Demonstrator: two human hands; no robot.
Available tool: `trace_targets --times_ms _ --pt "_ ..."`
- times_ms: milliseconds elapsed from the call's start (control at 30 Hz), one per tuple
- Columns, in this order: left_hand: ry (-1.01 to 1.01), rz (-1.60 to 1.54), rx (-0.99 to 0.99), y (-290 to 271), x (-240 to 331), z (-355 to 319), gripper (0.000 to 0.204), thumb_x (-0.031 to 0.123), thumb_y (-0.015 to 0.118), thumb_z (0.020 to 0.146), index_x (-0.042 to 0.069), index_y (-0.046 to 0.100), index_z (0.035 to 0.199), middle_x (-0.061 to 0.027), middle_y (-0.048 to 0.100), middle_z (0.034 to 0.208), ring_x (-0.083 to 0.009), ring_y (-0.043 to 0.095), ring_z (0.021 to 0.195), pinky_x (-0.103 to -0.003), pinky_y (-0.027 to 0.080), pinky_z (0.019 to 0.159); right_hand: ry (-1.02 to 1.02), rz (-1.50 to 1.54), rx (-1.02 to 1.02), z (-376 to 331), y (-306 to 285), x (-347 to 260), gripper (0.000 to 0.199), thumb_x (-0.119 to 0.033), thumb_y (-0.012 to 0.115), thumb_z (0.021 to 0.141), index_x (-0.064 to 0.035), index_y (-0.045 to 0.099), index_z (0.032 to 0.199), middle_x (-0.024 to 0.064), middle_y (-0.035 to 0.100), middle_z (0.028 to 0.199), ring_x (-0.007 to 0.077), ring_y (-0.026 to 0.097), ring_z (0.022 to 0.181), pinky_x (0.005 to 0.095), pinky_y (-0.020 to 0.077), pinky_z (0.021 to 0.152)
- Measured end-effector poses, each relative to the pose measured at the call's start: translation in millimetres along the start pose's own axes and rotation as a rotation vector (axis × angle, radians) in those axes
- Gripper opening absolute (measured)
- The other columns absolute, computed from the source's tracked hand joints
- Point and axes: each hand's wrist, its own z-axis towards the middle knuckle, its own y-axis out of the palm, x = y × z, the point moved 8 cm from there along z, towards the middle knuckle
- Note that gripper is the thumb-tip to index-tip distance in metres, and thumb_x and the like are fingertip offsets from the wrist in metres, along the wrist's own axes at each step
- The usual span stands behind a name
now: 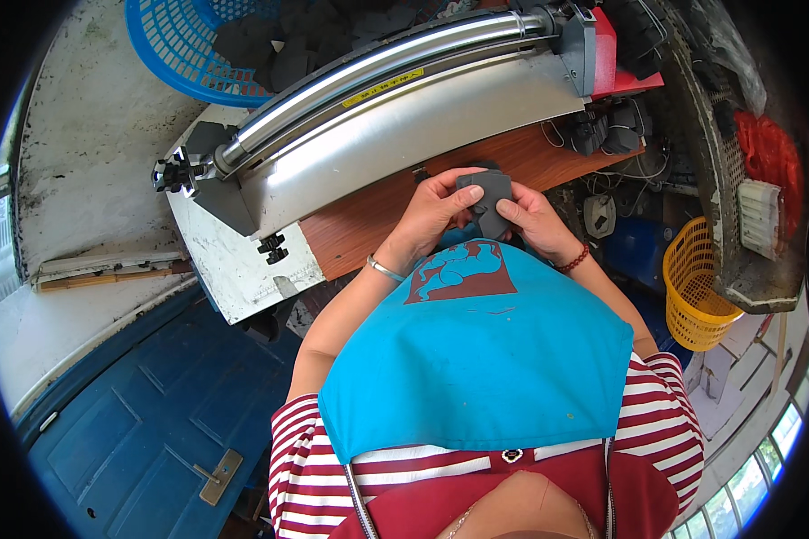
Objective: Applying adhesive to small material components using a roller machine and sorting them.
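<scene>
Both my hands grip a small stack of flat dark grey pieces (487, 193) close in front of my blue apron. My left hand (440, 205) has its thumb on top of the pieces and its fingers curled beneath. From the other side, my right hand (535, 220) pinches the lower right edge with its thumb. How many pieces lie in the stack I cannot tell. Just beyond my hands runs the brown wooden board (360, 229) of a machine with a long shiny metal roller (386, 67) and a sloping steel plate (422, 130).
Behind the roller, a blue plastic basket (166, 54) holds many dark grey pieces (279, 54). A yellow basket (692, 301) stands at the right, near cables and a red plastic bag (768, 166). Black knobs (272, 249) stick out at the machine's left end. A blue door (144, 413) lies lower left.
</scene>
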Motion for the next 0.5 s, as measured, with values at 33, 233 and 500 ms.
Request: trace_targets --times_ms 33,233,500 --pt "-0.066 -0.122 -0.024 2 -3 -1 0.038 0.023 0.072 0.088 0.001 0.063 0.117 -0.0007 0.064 0.084 -0.0046 0.054 0.064 -0.019 0.046 0.054 -0.001 -0.001 -0.001 -1 6 -8 0.040 -0.032 0.061 0.095 -0.0060 0.054 0.125 0.0013 0.065 0.095 0.0056 0.058 0.073 0.0185 0.0450 0.057" --pt "0.191 0.236 0.085 1 29 -1 0.032 0.020 0.072 0.087 -0.001 0.065 0.109 -0.0033 0.066 0.086 -0.0120 0.060 0.064 -0.025 0.050 0.057 0.104 0.170 -0.058 3 13 -4 0.036 -0.030 0.061 0.095 -0.0066 0.056 0.122 0.0006 0.064 0.090 0.0054 0.058 0.069 0.0190 0.0457 0.056" --pt "0.377 0.304 0.239 -2 62 -16 0.037 0.022 0.075 0.083 -0.001 0.061 0.109 -0.0072 0.066 0.092 -0.0175 0.065 0.077 -0.031 0.056 0.071 -0.144 -0.079 0.048 4 20 -43 0.031 -0.024 0.061 0.096 -0.0044 0.060 0.120 0.0001 0.064 0.090 0.0040 0.056 0.067 0.0195 0.0449 0.055"
